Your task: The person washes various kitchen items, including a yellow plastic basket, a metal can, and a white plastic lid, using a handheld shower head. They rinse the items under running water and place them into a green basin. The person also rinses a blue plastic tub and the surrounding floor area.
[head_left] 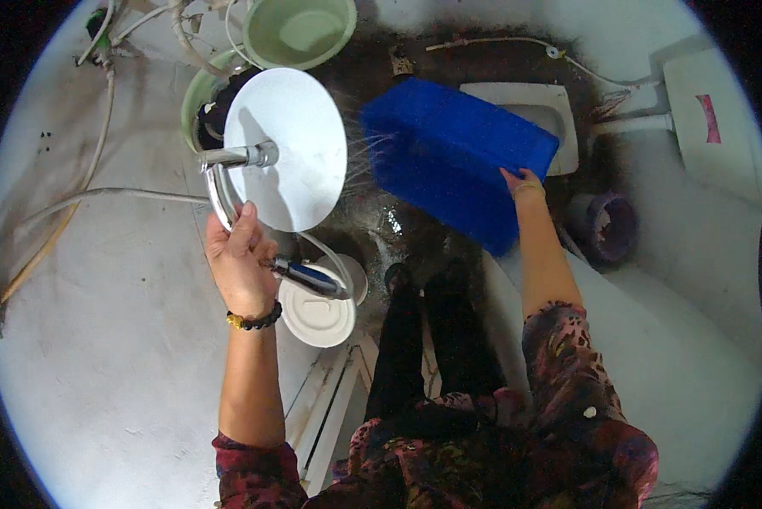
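My left hand is closed around the bent chrome handle of a shower head with a large round white plate. Fine jets of water leave the plate's right side toward a blue plastic bin. That bin is tilted, and part of it lies in front of the squat toilet. At its right end, my right hand grips the rim; some of the fingers are hidden. A hose hangs by the dark end of the chrome handle, below my left hand.
A white lidded bucket stands below the shower head. Pale green basins are at the back left, one holding dark items. At right are a purple bucket and a white cistern. Wet dark floor lies between. Hoses run along the walls.
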`<move>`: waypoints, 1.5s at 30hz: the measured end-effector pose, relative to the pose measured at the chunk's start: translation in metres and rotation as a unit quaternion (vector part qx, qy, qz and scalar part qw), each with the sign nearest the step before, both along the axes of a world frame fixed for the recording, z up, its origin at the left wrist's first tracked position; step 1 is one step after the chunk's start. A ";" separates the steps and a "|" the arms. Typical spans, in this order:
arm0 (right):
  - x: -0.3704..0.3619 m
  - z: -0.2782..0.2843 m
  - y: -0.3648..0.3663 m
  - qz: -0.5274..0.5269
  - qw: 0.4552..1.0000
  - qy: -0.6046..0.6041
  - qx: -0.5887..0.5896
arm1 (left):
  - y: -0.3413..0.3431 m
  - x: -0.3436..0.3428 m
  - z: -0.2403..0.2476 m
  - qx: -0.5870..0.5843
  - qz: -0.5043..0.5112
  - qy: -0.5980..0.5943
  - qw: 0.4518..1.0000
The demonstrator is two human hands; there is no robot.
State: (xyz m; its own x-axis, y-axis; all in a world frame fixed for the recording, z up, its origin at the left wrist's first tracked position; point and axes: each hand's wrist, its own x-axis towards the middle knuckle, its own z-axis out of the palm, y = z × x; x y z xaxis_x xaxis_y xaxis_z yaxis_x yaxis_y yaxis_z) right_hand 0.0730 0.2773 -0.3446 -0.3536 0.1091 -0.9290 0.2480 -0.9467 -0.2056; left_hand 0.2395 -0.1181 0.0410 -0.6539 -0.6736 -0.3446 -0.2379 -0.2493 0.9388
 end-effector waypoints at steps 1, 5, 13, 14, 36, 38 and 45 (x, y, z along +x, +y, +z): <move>-0.004 0.000 -0.005 0.002 1.000 -0.008 0.006 | -0.003 0.000 0.002 0.010 -0.007 0.004 1.000; -0.010 0.007 -0.011 0.121 0.988 -0.020 0.099 | -0.003 0.004 0.008 0.042 -0.009 0.017 0.999; 0.005 0.028 -0.008 0.753 0.405 -0.145 0.499 | -0.014 0.008 -0.013 0.085 0.024 0.028 0.996; 0.008 0.029 -0.009 0.766 0.382 -0.152 0.495 | -0.013 0.008 -0.014 0.084 0.030 0.026 0.996; 0.100 0.032 -0.050 0.213 0.968 0.110 0.081 | -0.035 0.003 0.022 0.058 -0.032 0.086 0.994; 0.071 0.013 0.001 0.245 0.957 0.129 0.085 | -0.030 -0.002 0.015 0.026 -0.024 0.077 0.996; 0.061 -0.012 -0.006 0.260 0.946 0.135 0.142 | -0.048 0.028 -0.007 0.008 0.010 0.021 1.000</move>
State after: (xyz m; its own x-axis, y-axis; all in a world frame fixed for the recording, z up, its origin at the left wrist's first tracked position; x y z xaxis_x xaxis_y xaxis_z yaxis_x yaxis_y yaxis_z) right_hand 0.1340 0.2709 -0.3564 -0.6488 0.0875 -0.7559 0.5660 -0.6086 -0.5562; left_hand 0.2670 -0.1662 0.0336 -0.6546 -0.6807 -0.3290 -0.1938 -0.2695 0.9433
